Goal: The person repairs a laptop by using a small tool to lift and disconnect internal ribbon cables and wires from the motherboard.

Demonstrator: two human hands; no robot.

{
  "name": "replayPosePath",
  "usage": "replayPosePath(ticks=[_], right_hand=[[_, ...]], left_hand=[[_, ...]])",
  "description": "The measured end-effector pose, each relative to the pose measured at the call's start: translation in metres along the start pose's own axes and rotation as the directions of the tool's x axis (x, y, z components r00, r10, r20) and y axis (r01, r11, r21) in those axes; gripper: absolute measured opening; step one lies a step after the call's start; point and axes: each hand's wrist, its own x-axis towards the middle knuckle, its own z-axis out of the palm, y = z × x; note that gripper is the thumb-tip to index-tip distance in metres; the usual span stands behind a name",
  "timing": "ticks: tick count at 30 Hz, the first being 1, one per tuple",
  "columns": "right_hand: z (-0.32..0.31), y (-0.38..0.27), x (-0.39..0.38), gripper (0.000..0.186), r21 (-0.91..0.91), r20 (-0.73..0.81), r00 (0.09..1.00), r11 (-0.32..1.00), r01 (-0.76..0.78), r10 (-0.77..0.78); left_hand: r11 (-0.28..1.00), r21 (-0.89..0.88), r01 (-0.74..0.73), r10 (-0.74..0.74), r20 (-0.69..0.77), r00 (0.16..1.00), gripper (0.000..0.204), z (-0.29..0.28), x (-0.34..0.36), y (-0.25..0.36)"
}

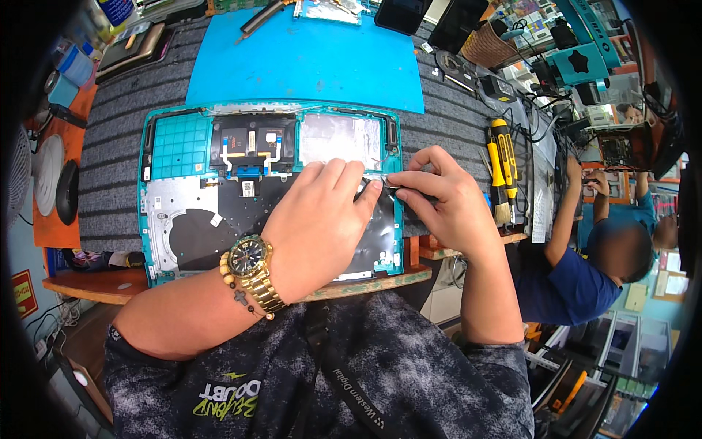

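Observation:
A teal laptop casing (402, 219) lies inner side up on the table, with a dark touchpad unit (254, 139) and a clear film-like panel (338, 137) in its upper part. My left hand (318, 219), below a gold watch (250, 257) and beads on the wrist, rests on the casing with its fingers curled down. Whatever lies under its fingertips is hidden. At the casing's right edge, my right hand (453, 201) pinches thumb to forefinger. Between the two hands shows a small silvery bit (379, 178), too small to name.
A blue mat (307, 66) lies beyond the casing, bearing a soldering-iron-like tool (260, 21). To the right are yellow-and-black screwdrivers (504, 157) and a brush (502, 212). Phones (131, 51) sit far left. Another person (578, 271) works at the right.

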Motion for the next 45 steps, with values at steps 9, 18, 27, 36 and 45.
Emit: replayPosePath(ticks=[9, 18, 27, 36, 45], right_hand=[[-0.003, -0.006, -0.003, 0.025, 0.03, 0.002, 0.998, 0.998, -0.058, 0.058], [0.006, -0.007, 0.0, 0.023, 0.027, -0.019, 1.0, 1.0, -0.003, 0.004], [0.009, -0.009, 0.002, 0.021, 0.045, 0.004, 1.0, 0.999, -0.009, 0.009], [0.014, -0.015, -0.001, 0.021, 0.055, -0.03, 1.0, 0.998, -0.008, 0.01], [0.024, -0.016, -0.004, 0.019, 0.028, -0.089, 0.996, 1.0, 0.0, 0.002]], left_hand=[[1.0, -0.006, 0.01, -0.01, 0.017, 1.0, 0.055, -0.003, 0.0, 0.001], [1.0, 0.001, -0.001, 0.001, -0.005, 1.0, 0.051, -0.001, -0.001, 0.0], [0.999, -0.034, 0.013, -0.013, -0.01, 1.0, 0.047, -0.002, -0.001, -0.001], [0.998, -0.05, 0.034, -0.036, -0.026, 0.999, 0.046, -0.004, -0.001, 0.0], [0.998, -0.04, 0.049, -0.049, 0.014, 0.999, 0.046, -0.007, 0.0, -0.002]])
